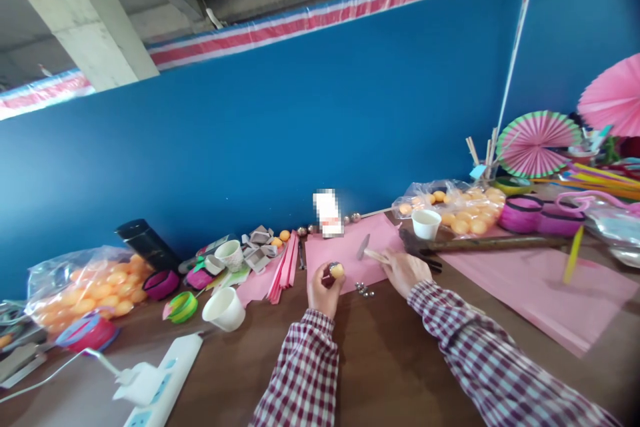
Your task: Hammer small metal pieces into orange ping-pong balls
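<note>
My left hand (pixel 320 292) is closed around a small round piece (pixel 337 271), pale yellow on the side facing me, with a dark, shiny part by the fingers. Its exact kind is not clear. In my right hand (pixel 407 273) is a small hammer (pixel 373 253), gripped by its light wooden handle. The hammer's grey head is raised and tilted over pink paper (pixel 327 255), to the right of the round piece and apart from it. Several small shiny metal balls (pixel 364 290) lie on the table between my hands, at the paper's near edge.
Bags of orange balls (pixel 105 287) stand left and right (pixel 470 213). White cups (pixel 224 309) sit on both sides, with a power strip (pixel 165 380) at the near left. A dark stick (pixel 500 242) lies right of a white cup (pixel 426 223). A blue partition (pixel 300 113) rises behind.
</note>
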A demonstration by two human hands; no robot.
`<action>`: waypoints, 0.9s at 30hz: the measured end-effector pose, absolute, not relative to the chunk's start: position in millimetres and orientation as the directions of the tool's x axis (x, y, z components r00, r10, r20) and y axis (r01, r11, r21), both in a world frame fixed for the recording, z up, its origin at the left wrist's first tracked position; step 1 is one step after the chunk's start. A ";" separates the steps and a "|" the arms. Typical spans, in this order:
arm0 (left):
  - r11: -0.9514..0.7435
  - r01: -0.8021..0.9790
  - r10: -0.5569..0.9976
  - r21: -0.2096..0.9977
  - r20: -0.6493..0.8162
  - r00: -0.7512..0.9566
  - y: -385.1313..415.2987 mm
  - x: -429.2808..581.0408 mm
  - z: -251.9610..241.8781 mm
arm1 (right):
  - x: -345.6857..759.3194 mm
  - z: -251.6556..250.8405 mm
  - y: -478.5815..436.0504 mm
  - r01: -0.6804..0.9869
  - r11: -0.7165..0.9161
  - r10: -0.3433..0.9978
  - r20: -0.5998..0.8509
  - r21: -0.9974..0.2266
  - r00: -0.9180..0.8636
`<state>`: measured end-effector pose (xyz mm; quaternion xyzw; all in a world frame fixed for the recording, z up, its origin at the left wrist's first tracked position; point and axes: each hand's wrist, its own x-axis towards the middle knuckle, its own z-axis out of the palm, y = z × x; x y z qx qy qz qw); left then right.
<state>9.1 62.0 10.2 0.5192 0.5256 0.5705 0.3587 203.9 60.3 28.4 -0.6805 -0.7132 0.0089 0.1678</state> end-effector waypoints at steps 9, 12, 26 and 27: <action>-0.249 0.154 0.949 0.956 0.272 -0.159 65.9 4.8 -1.2 | 207.3 20.2 67.8 0.968 0.089 0.970 0.243 -0.236 -0.030; -0.248 0.179 0.950 0.952 0.275 -0.149 66.4 4.2 -3.4 | 206.0 19.0 69.1 0.966 0.056 0.978 0.208 -0.252 -0.002; -0.271 0.170 0.946 0.948 0.295 -0.137 66.9 3.0 -6.8 | 207.4 10.1 72.0 0.960 0.070 0.969 0.248 -0.270 -0.001; -0.269 0.163 0.946 0.949 0.292 -0.139 66.5 2.8 -6.3 | 207.6 9.1 72.3 0.961 0.071 0.970 0.244 -0.267 -0.004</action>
